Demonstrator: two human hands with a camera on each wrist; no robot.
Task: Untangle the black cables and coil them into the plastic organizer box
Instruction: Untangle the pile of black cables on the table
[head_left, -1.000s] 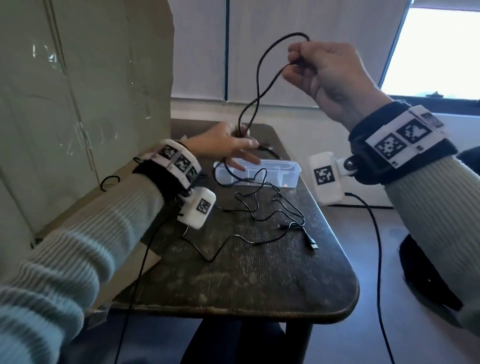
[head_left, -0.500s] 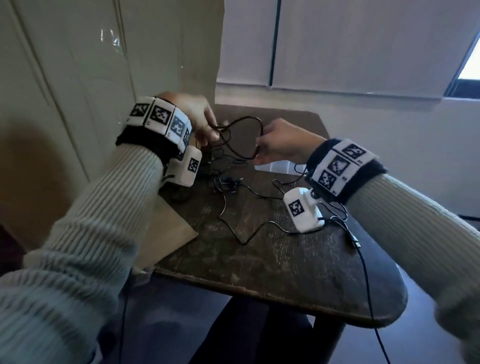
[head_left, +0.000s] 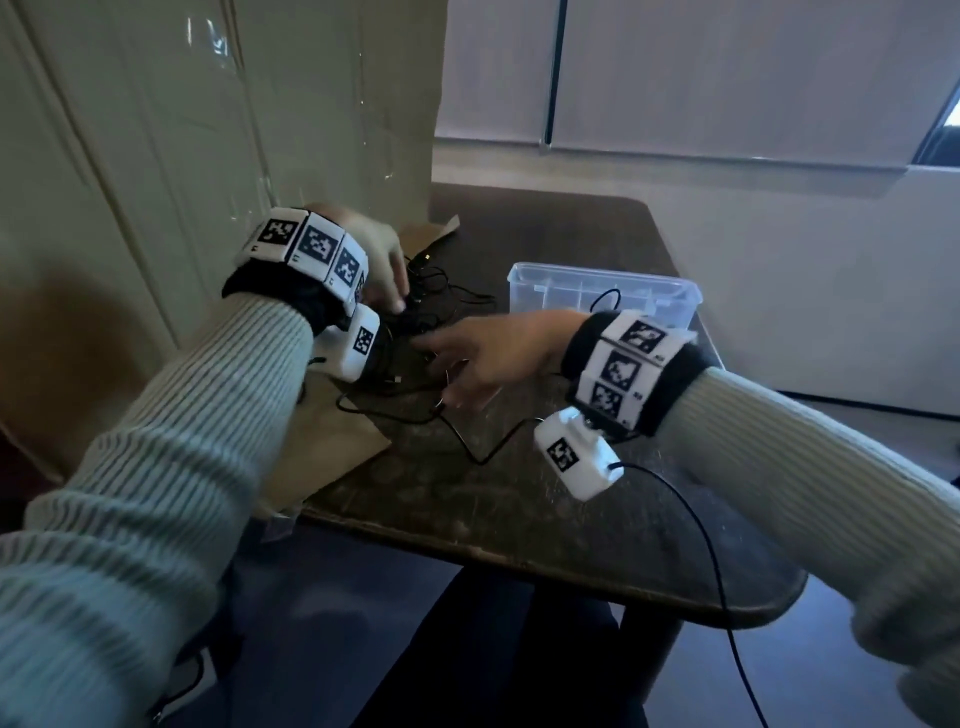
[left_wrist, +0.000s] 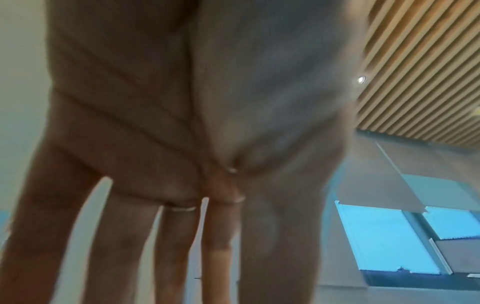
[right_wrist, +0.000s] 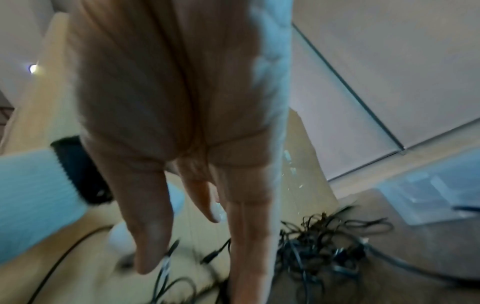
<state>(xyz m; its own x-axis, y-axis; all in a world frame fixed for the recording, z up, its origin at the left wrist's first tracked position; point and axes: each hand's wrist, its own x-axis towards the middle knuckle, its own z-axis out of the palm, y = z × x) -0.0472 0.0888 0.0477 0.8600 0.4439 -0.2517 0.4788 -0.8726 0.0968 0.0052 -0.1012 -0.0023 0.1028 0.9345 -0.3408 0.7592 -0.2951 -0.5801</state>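
A tangle of thin black cables (head_left: 431, 312) lies on the dark table (head_left: 519, 499), left of the clear plastic organizer box (head_left: 540, 304). One black cable loop (head_left: 608, 301) shows inside the box. My left hand (head_left: 392, 296) reaches down onto the tangle's left side; in the left wrist view its fingers (left_wrist: 122, 246) are straight and spread, with nothing in them. My right hand (head_left: 441, 358) stretches leftward over the tangle's near side. Its fingers (right_wrist: 153, 236) are extended above loose cable ends, and the tangle (right_wrist: 324, 246) lies just beside them.
A tall cardboard sheet (head_left: 260, 130) stands along the table's left side, with a cardboard flap (head_left: 332, 457) lying on the near-left corner. One cable strand (head_left: 478, 460) trails toward the near edge. A camera lead (head_left: 711, 561) hangs off my right wrist.
Both hands held a cable loop in the air before; now they are down at the tangle with fingers extended and the loop is released. The box shows again.
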